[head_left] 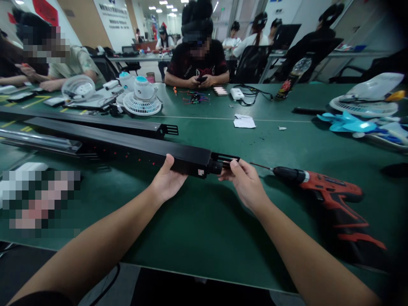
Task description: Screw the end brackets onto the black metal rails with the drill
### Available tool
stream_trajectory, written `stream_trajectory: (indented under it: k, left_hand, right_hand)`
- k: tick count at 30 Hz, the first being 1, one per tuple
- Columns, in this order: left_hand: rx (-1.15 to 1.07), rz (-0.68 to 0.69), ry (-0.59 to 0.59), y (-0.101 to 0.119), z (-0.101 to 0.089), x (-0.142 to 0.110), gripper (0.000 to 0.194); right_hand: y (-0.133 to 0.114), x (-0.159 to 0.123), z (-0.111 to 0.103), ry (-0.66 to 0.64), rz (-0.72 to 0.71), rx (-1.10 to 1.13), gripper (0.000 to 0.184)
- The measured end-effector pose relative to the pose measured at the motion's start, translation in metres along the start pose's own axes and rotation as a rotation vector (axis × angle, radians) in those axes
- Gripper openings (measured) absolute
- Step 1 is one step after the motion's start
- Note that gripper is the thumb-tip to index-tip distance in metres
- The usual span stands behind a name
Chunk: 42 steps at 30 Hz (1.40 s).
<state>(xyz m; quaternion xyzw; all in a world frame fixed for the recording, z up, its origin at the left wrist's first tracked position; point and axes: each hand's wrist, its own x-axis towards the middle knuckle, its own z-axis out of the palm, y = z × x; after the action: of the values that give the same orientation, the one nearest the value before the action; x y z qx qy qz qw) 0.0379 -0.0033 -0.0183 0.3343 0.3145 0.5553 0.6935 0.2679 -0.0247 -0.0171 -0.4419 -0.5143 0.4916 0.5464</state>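
Note:
A long black rectangular bar (127,142) stretches from the far left to the middle of the table. My left hand (167,180) grips it from below near its right end, thumb on the front face beside a small white sticker. At that end juts a slotted black bracket (225,158) with a round black knob (215,166) under it. My right hand (244,180) pinches the bracket's outer end between thumb and fingers; some fingertips are hidden behind it. A red and black cordless drill (331,189) lies to the right, its long bit pointing toward my right hand.
Behind the bar lies a second black bar (134,123) with a slotted end. A clear-topped strip (38,140) lies at left. White fan parts (142,102), blue fan blades (350,123), a paper scrap (245,121) and a bottle (291,80) stand farther back. A person (197,59) sits opposite.

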Motion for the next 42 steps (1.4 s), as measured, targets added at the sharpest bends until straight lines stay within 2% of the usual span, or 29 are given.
stream_trajectory:
  k: [6,12,17,19,21,23,31,34,36,39,41,42]
  left_hand:
    - [-0.05,-0.025,0.073,-0.001,-0.001,0.0,0.049]
    - [-0.021,-0.022,0.111,-0.004,-0.001,0.0,0.047]
    - [-0.053,-0.028,0.127,-0.004,0.001,-0.002,0.048]
    - [-0.047,-0.033,0.115,-0.003,0.002,-0.004,0.048]
    - [-0.034,-0.029,0.099,-0.002,0.003,-0.005,0.047]
    - [-0.039,-0.017,0.099,-0.002,0.005,-0.006,0.047]
    - [-0.018,0.002,0.119,0.006,0.012,-0.024,0.058]
    - [0.172,-0.096,0.162,0.014,0.0,-0.04,0.058]
    - [0.427,-0.048,0.221,0.024,-0.017,-0.05,0.051]
    - [0.986,0.229,0.316,0.052,-0.051,-0.056,0.034]
    - [1.305,0.455,0.529,0.076,-0.073,-0.054,0.023]
    - [1.44,0.522,0.671,0.088,-0.084,-0.052,0.024]
  right_hand:
    - [0.001,0.0,0.003,-0.067,0.083,0.03,0.053]
    - [0.003,-0.002,0.005,-0.069,0.16,0.159,0.046]
    - [0.005,-0.008,0.019,-0.027,0.248,0.287,0.045]
    - [0.0,-0.011,0.026,-0.084,0.273,0.291,0.046]
    - [-0.007,-0.013,0.032,-0.22,0.292,0.269,0.049]
    - [-0.013,-0.014,0.035,-0.269,0.302,0.239,0.051]
    - [-0.011,-0.014,0.035,-0.293,0.304,0.671,0.033]
    - [-0.013,-0.014,0.036,-0.299,0.302,0.734,0.026]
    - [-0.016,-0.014,0.036,-0.297,0.29,0.754,0.022]
    - [-0.022,-0.014,0.037,-0.309,0.279,0.776,0.019]
    - [-0.026,-0.015,0.037,-0.329,0.274,0.777,0.019]
    - [-0.028,-0.015,0.038,-0.335,0.268,0.77,0.019]
